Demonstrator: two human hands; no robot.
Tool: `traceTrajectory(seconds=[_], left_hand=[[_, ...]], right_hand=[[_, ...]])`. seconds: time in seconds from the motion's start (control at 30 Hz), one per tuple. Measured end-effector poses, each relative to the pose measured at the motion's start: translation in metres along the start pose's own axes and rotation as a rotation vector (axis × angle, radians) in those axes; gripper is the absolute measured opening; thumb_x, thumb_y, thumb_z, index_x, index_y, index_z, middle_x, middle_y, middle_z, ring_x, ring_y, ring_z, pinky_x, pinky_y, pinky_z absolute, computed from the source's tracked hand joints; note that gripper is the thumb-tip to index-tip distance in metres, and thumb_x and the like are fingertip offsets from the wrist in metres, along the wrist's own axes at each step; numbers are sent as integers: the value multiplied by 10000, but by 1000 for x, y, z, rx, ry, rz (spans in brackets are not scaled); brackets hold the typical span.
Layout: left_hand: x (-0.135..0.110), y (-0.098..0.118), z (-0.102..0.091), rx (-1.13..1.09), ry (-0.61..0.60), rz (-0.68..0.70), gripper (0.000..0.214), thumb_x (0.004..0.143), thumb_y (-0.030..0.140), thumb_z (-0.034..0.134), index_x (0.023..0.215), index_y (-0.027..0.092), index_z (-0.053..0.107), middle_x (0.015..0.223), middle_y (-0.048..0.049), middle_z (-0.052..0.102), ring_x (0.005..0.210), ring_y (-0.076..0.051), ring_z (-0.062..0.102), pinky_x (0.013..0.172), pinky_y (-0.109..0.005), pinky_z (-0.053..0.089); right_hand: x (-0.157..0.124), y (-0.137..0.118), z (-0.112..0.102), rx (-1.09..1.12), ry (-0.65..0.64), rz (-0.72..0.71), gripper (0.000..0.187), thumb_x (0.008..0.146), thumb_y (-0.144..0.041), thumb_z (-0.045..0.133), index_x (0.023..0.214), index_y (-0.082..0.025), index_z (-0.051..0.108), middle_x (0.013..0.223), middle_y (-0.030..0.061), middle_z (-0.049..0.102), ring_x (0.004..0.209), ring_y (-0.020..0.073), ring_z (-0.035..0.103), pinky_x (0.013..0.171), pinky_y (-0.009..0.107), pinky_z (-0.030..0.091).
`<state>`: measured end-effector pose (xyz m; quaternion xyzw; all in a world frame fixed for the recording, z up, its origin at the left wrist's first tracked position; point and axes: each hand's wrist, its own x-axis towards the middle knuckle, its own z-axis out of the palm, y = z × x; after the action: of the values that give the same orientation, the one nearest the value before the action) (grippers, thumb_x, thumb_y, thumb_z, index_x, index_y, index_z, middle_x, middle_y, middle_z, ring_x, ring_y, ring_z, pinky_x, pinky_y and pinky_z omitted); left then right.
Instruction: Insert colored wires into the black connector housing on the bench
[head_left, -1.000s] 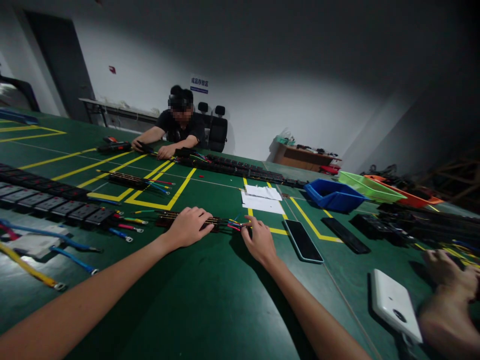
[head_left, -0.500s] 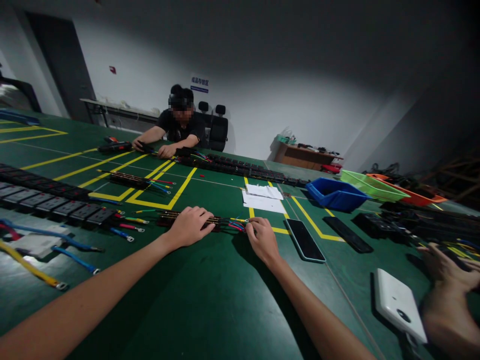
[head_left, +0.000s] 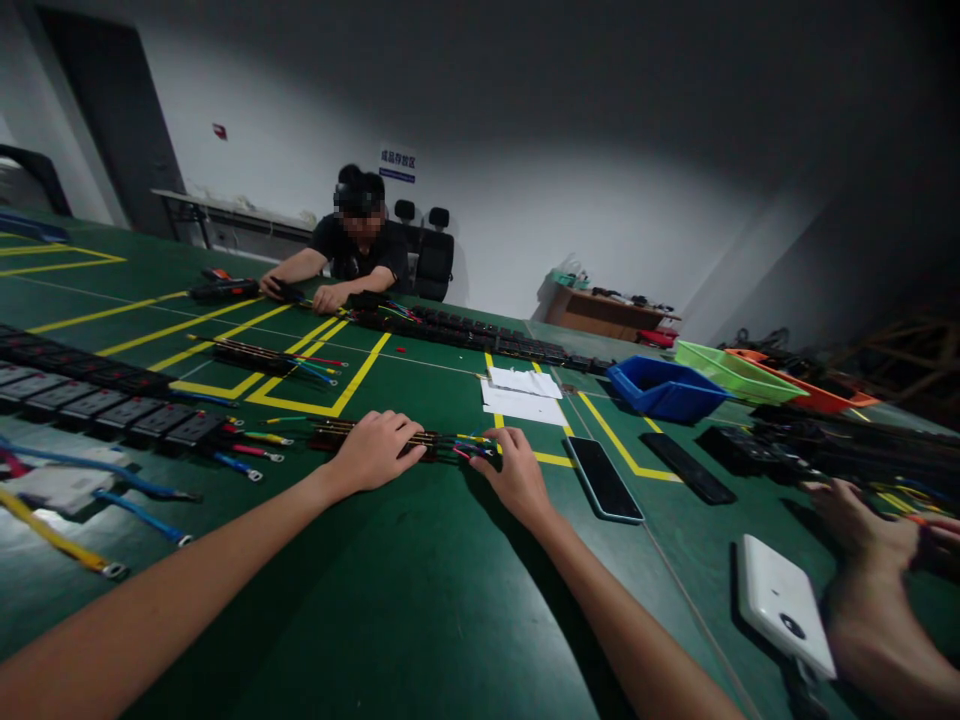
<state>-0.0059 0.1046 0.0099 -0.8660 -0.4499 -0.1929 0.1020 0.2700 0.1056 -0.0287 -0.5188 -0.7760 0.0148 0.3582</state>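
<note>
My left hand (head_left: 377,450) lies over a dark strip with copper-coloured bars (head_left: 332,432). Its fingers are bent over the far side and the thumb is on the near side, holding the strip against the table. Coloured wires (head_left: 459,447), yellow, blue and red with metal lugs, come out of the strip's right end. Around these wire ends is my right hand (head_left: 519,478), thumb and fingers apart, with the lugs showing between them. Whether the thumb touches a wire I cannot tell. Thinner wires leave the strip's left end.
A similar strip (head_left: 251,355) lies beyond. Rows of black socket modules (head_left: 150,415) and lugged cables (head_left: 64,530) are at left. At right are a phone (head_left: 604,480), blue bin (head_left: 667,388), white device (head_left: 784,600) and a co-worker's hands (head_left: 862,525). Another person (head_left: 360,240) works opposite.
The thumb and fingers of my right hand have parted from their pinch at the wire ends, the thumb shifting left. My left hand stays on the strip. The view has shifted slightly.
</note>
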Motion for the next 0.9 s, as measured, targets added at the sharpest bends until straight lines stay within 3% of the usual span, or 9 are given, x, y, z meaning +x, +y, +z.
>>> traceTrajectory(seconds=[0.23,0.33,0.43,0.57,0.63,0.77,0.9], left_hand=[[0,0,-1,-7,-1,-1,400,1002,483,419,1138,209,677,1082,-91,689,992,-251,613,830,-381,423],[0,0,-1,2,-9,-3,394,1004,476,420,1142,210,675,1084,-90,690,991,-251,613,832,-380,424],[0,0,0,20,-10,2,391,1007,472,419,1150,208,669,1091,-90,689,991,-249,610,830,-379,420],[0,-1,2,19,-6,7,390,1009,473,423,1150,204,667,1092,-87,688,992,-246,608,825,-381,414],[0,-2,2,16,-5,4,392,1008,476,427,1150,202,668,1094,-85,687,990,-245,608,825,-382,412],[0,-1,2,29,-15,2,399,1011,476,421,1162,199,666,1097,-79,687,998,-244,607,832,-383,410],[0,-1,3,34,-14,3,402,1012,479,415,1161,201,664,1101,-75,685,994,-241,605,829,-378,408]], right_hand=[[-2,-7,-5,31,83,3,302,882,-402,642,1117,-219,594,1109,99,579,998,257,605,851,399,522],[-4,-12,-9,34,146,-27,177,900,-302,563,1038,-215,630,1059,93,583,990,240,595,864,381,507],[-4,-13,-11,-12,185,-11,184,911,-257,511,888,-219,690,1016,91,604,976,236,584,859,378,494],[-3,-13,-11,-73,70,-13,319,938,-283,512,686,-229,700,951,89,651,921,233,578,813,365,489],[-3,-14,-11,-93,29,-32,324,948,-294,513,702,-224,713,955,91,664,921,233,578,825,361,482],[-3,-17,-12,-128,76,5,308,977,-319,482,819,-200,718,975,99,688,945,236,592,865,349,450],[-3,-14,-10,-92,53,135,303,1000,-369,444,887,-203,671,801,67,697,801,221,627,749,315,421]])
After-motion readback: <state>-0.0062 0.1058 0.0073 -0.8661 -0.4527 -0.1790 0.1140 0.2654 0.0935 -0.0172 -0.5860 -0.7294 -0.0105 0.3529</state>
